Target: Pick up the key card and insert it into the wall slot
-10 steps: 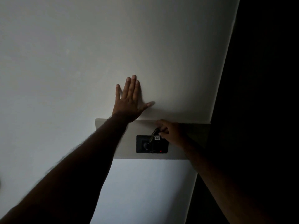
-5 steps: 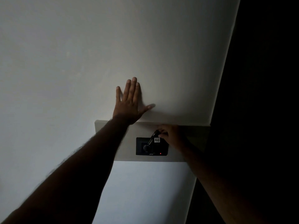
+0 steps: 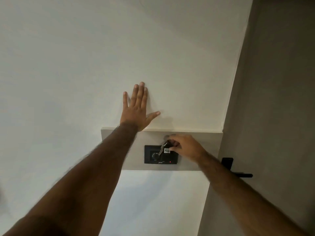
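A black wall slot panel (image 3: 153, 160) with a round knob and a small red light sits on a grey band of the wall. My right hand (image 3: 185, 149) pinches the dark key card (image 3: 167, 150), which bears a white label reading 402, at the top of the panel's right half. A metal key (image 3: 161, 149) hangs from the card across the panel. How deep the card sits in the slot is hidden by my fingers. My left hand (image 3: 136, 111) lies flat and spread on the white wall above the panel, holding nothing.
A grey door (image 3: 272, 99) stands at the right with a black lever handle (image 3: 238, 173) close to my right forearm. The grey band (image 3: 204, 166) runs from the panel to the door frame.
The room has gone from dark to brightly lit. My right hand stays on the card at the panel; my left hand has not moved from the wall.
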`<state>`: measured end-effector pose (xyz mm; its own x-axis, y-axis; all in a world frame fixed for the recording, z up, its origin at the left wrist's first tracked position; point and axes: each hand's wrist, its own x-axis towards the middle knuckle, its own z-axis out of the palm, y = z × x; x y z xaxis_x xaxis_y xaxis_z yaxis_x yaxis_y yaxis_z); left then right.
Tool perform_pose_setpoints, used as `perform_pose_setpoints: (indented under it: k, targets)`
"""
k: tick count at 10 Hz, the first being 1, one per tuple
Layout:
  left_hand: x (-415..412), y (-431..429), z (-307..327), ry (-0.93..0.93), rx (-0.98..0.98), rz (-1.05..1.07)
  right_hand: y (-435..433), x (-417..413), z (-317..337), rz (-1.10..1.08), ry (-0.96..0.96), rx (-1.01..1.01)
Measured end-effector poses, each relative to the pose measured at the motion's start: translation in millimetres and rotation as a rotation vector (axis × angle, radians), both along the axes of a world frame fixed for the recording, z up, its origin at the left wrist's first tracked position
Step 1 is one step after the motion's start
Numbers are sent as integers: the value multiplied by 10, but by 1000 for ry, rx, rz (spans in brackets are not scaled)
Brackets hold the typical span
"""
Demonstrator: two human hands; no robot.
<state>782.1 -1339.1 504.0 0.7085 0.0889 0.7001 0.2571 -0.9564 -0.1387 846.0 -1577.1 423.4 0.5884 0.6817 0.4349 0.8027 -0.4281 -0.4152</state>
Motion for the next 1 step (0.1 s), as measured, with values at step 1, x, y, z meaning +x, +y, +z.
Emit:
perform_pose_setpoints:
  k: [1]
  targets:
    - [17, -1, -4, -28, 0, -4, -262, -90, 413, 24, 22, 313]
